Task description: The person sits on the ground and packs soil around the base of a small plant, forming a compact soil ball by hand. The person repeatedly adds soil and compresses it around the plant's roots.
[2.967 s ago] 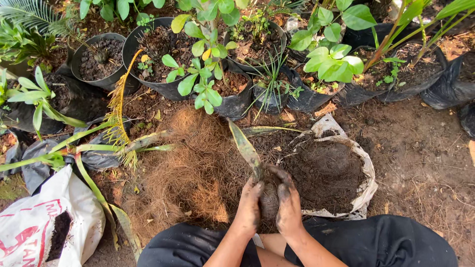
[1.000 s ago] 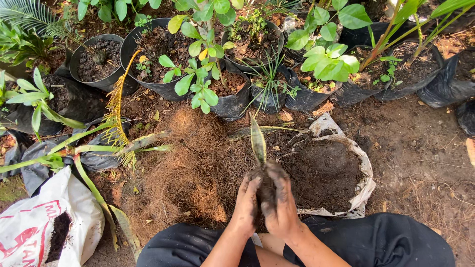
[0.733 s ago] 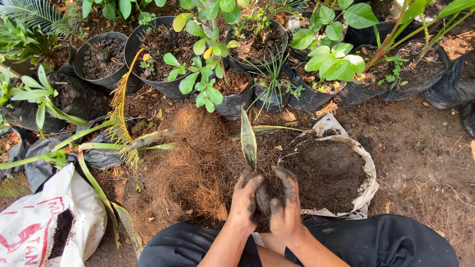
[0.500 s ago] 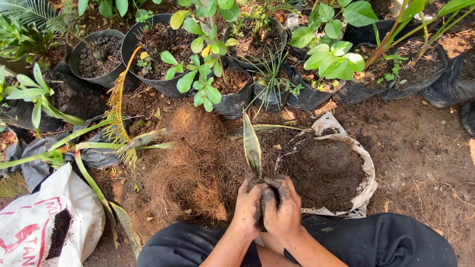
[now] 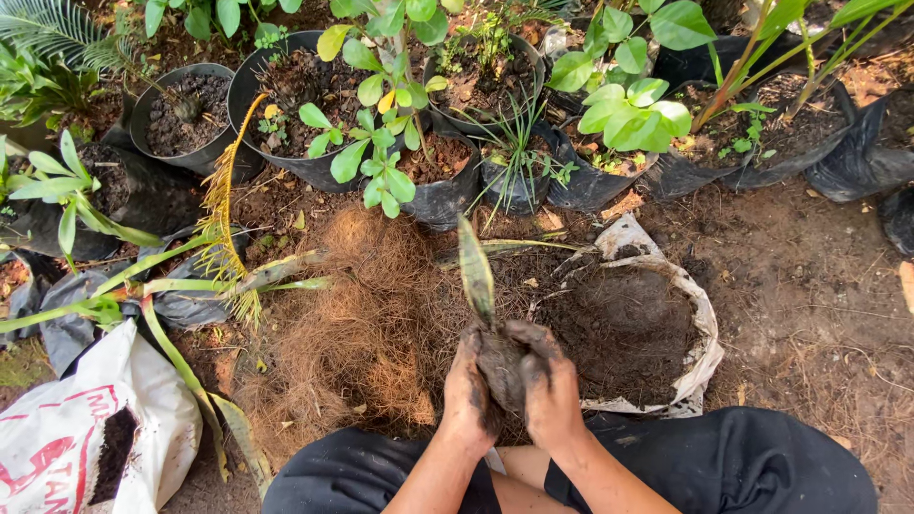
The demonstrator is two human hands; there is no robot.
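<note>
Both my hands are caked in dark soil and wrapped around a small soil-covered root ball (image 5: pixel 502 366). My left hand (image 5: pixel 468 398) grips its left side, my right hand (image 5: pixel 547 385) its right side. A single long green leaf with pale edges (image 5: pixel 476 269) rises from the ball, leaning slightly left. I hold it just above my lap, in front of an open white sack of dark soil (image 5: pixel 703 328).
A pile of brown coconut fibre (image 5: pixel 352 324) lies left of my hands. Black pots and bags with green plants (image 5: pixel 381 105) line the far side. A white printed bag holding soil (image 5: pixel 86 447) sits at lower left. Bare earth (image 5: pixel 819 286) lies to the right.
The leaf has swayed between upright and a left lean as my hands pressed around the root ball. My hands stayed in front of the sack.
</note>
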